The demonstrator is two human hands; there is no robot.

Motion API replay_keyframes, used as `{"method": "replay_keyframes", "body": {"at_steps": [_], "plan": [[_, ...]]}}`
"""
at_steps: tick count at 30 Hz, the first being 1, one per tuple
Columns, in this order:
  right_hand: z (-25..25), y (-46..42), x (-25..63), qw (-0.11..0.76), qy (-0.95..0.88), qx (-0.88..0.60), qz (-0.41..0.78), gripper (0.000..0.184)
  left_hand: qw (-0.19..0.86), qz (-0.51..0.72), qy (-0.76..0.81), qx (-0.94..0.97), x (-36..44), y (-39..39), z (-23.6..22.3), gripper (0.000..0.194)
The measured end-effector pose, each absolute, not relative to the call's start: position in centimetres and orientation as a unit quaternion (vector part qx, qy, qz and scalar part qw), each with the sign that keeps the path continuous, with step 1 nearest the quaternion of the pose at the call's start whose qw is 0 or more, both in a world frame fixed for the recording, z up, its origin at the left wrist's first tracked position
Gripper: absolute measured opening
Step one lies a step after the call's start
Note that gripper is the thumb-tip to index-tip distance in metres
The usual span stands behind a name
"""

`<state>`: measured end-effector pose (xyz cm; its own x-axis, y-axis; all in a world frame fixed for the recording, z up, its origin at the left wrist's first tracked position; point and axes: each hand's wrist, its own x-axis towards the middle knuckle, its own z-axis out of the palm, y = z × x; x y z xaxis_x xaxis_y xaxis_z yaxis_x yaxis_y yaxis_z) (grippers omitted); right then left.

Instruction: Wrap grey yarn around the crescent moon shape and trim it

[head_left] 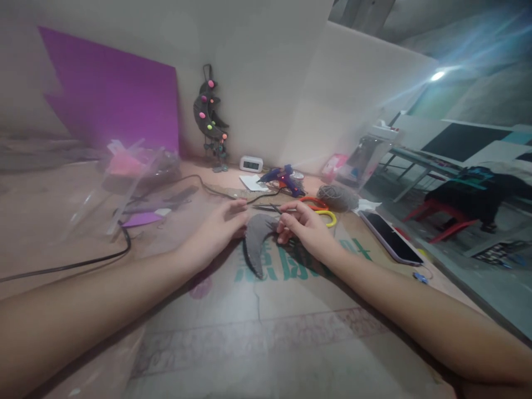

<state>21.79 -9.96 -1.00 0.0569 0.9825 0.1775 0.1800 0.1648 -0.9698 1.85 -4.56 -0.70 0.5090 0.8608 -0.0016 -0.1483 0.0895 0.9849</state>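
A grey felt crescent moon [256,244] with a stitched-looking edge is between my two hands, its lower tip pointing toward me. My left hand [226,227] is at its upper left edge, thumb and fingers closed against the felt. The bent fingers of my right hand [303,226] pinch the crescent's right horn, and they partly cover it. Just beyond the hands are scissors with orange handles [316,203] and scissors with yellow handles [330,218]. A dark pointed tip [274,208] shows by my right fingertips; whether the hand touches it is unclear.
Behind are a glue gun [285,178], a white digital clock [251,164] and grey yarn [337,197]. A finished crescent with pompoms [203,113] hangs at the wall. A phone [390,238] lies right; a black cable [83,267], plastic bags [137,166] and purple sheet [120,94] are left.
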Motion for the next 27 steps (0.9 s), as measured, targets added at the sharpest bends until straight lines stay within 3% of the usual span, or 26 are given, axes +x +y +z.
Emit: {"method": "replay_keyframes", "body": {"at_steps": [3, 8, 13, 18, 27], "plan": [[-1.1, -10.2, 21.6, 0.501, -0.594, -0.512, 0.367, 0.032, 0.667, 0.320, 0.289, 0.608, 1.7, -4.3, -0.8, 0.050], [-0.9, -10.7, 21.3, 0.487, -0.636, -0.508, 0.316, 0.027, 0.609, 0.236, 0.267, 0.709, 1.5, -3.9, -1.2, 0.044], [-0.5, -11.6, 21.3, 0.496, -0.681, -0.508, 0.176, 0.023, 0.632, 0.311, 0.277, 0.654, 1.6, -4.2, -1.0, 0.036], [-0.5, -11.9, 21.4, 0.437, -0.742, -0.498, 0.103, 0.024, 0.656, 0.380, 0.295, 0.582, 1.5, -4.0, -1.3, 0.017], [-0.6, -11.4, 21.5, 0.365, -0.791, -0.485, 0.076, 0.028, 0.645, 0.353, 0.273, 0.621, 1.4, -4.5, -0.8, 0.026]]}}
